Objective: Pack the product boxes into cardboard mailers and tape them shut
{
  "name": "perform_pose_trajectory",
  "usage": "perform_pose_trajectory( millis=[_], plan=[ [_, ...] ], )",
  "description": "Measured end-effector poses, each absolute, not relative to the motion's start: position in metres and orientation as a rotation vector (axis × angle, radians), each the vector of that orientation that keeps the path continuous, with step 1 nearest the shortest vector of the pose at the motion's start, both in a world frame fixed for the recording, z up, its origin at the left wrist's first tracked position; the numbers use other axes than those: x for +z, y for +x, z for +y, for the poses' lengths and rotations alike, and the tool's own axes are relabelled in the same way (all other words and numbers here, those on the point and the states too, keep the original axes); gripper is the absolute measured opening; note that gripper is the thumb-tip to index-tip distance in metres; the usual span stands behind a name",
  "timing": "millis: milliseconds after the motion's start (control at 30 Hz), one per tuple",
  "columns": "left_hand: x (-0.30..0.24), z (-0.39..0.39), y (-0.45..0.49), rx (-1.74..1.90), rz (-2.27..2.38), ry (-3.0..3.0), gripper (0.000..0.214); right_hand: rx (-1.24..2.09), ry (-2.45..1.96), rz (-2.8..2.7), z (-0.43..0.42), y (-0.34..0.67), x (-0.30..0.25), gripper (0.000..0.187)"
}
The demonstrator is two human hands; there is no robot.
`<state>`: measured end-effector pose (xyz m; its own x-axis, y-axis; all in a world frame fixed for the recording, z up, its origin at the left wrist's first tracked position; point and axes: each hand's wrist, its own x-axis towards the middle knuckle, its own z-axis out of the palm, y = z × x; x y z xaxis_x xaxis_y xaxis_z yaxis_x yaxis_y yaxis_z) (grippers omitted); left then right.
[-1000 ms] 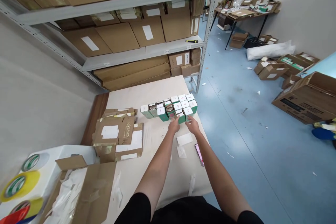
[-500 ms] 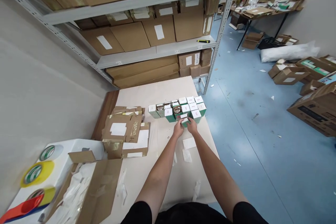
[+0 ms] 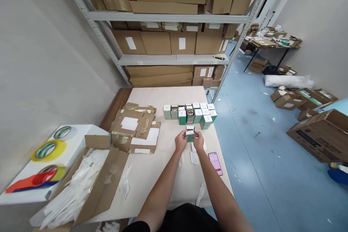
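Between my hands is a small green-and-white box (image 3: pixel 190 136) whose top flaps stand up. My left hand (image 3: pixel 181 141) grips its left side and my right hand (image 3: pixel 198 140) grips its right side. Just beyond stand several similar boxes in rows, among them a closed green-and-white box (image 3: pixel 206 121) at the front right. One box (image 3: pixel 190 116) in the front row is uncovered and shows something brownish and shiny inside. White paper pieces (image 3: pixel 194 158) lie under and beside my right wrist.
Flattened cardboard (image 3: pixel 130 125) is stacked on the table's left. An open carton (image 3: pixel 108 185) of white strips stands nearer, beside tape rolls (image 3: pixel 49 149) on a white surface. A phone (image 3: pixel 215 163) lies by the right edge. Metal shelving (image 3: pixel 168 17) with cartons rises behind.
The box in my hands has come away from the row, toward me. My view has tilted up and shifted left, and the phone by my right forearm now shows.
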<state>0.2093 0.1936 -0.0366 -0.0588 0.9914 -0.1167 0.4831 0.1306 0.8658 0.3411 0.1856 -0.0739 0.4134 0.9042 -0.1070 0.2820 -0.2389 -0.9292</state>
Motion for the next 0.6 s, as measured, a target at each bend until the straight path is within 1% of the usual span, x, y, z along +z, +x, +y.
perform_pose_trajectory(
  millis=[167,333,500,600],
  plan=[
    [-0.026,0.14,0.148,0.836,1.694,1.442,0.045,0.888,-1.764,-1.077,0.13,0.278,-0.069,0.032],
    [-0.027,0.092,0.074,0.825,1.662,1.424,0.047,0.898,-1.781,-1.107,0.08,0.211,-0.067,0.03],
    [-0.041,0.048,0.012,0.868,1.637,1.327,0.044,0.933,-1.775,-1.145,0.039,0.156,-0.076,0.029],
    [-0.057,0.024,-0.012,0.796,1.618,1.307,0.045,0.982,-1.828,-1.118,0.015,0.134,-0.09,0.027]
  ],
)
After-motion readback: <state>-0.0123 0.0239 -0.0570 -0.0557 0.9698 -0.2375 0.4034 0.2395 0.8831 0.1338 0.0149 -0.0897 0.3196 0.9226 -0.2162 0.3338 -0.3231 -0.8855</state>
